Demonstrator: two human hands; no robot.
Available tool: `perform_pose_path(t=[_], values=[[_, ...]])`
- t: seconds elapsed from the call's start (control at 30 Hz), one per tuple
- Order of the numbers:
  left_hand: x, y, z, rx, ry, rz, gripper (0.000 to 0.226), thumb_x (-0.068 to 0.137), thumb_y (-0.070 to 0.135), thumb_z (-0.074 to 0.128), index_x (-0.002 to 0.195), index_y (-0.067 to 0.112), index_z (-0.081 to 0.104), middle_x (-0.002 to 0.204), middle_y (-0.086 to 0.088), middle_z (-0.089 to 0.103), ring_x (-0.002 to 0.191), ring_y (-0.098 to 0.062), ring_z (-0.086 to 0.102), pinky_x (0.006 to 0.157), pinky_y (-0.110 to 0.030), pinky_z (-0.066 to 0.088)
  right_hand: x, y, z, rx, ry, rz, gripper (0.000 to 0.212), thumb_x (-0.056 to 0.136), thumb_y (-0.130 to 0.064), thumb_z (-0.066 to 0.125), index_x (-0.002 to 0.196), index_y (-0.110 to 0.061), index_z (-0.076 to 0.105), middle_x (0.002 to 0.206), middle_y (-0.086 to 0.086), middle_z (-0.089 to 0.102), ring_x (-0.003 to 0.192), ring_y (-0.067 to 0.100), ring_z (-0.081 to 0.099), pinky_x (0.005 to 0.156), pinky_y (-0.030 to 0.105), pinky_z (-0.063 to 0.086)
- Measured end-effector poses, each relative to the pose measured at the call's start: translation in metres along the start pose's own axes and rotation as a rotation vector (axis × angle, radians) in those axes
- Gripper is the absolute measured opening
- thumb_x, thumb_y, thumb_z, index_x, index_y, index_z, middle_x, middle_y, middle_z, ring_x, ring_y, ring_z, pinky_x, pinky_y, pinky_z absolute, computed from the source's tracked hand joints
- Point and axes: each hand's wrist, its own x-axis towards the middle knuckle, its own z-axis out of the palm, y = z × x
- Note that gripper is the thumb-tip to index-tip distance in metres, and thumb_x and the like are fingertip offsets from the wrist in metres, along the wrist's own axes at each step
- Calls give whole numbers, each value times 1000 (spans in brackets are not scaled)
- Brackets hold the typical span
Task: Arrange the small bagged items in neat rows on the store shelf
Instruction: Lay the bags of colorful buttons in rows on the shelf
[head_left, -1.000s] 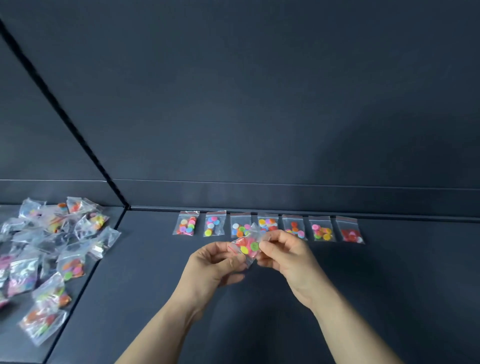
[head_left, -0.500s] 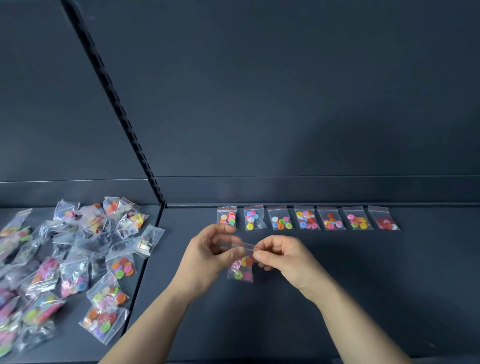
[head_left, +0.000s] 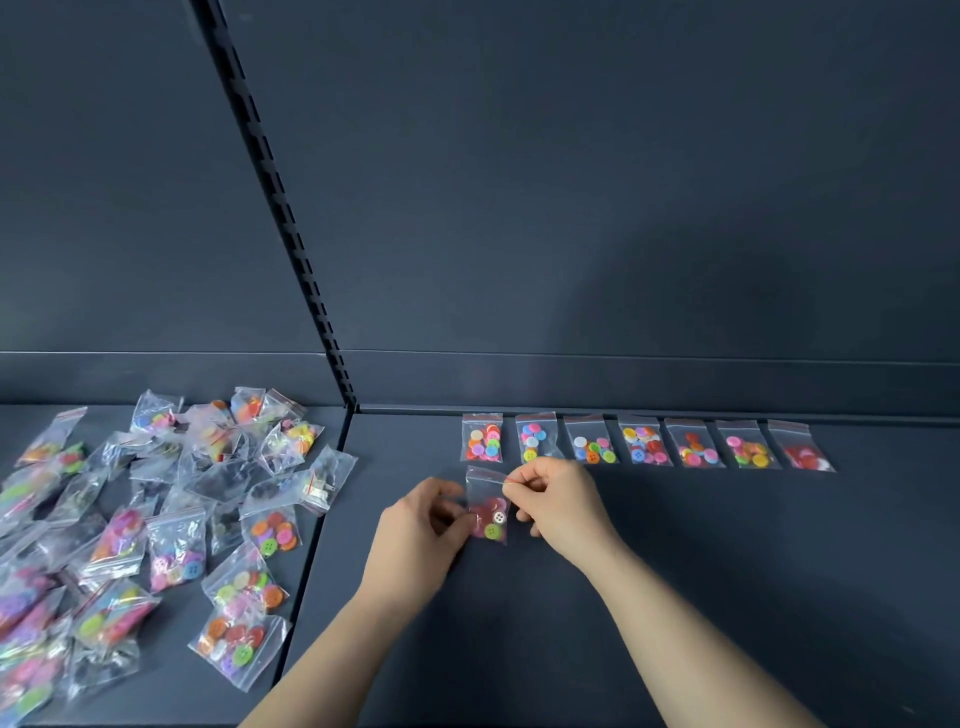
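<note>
Both hands hold one small clear bag of buttons. The left hand has its grip pinched on the bag's left side. The right hand has its grip pinched on the top right corner, by the red zip strip. The bag is just in front of the row of bags, at the row's left end. I cannot tell if it lies flat on the shelf yet.

The row has seven bags, side by side. It looks like a second row is starting here, so most of the job is left. Next, I think the hands need to lay the bag flat, line it up with the bag behind it, and let go. Then one more bag must come from the pile of bags, far to the left of the row.

The shelf is dark grey and smooth. A black post with slots stands left of the row. A plain dark back wall is behind the row.
</note>
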Motion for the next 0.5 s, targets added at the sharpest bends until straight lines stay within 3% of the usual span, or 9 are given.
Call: perform_pose_path(t=[0.17,0.4,0.5], values=[[6,-1,0,250,8,106,17,83,28,68,98,30,60,75,20,62,68,-5,55,63,-22,46,12,-1,8,-117,55,9,6,84,-12,68,88,-17,68,76,-4,69,64,11,68,57,18,53],[11,-7,1,307,11,156,18,85,34,65,103,30,62,82,15,61,71,-6,53,56,-9,32,17,4,14,-181,126,7,13,80,-18,74,89,-19,63,80,-6,68,70,8,65,59,21,53],[10,-7,2,320,13,158,17,87,35,63,103,29,62,82,15,61,72,-6,53,57,-10,33,17,6,15,-196,122,-23,9,82,-19,71,86,-20,63,76,-7,67,68,8,64,58,19,51]])
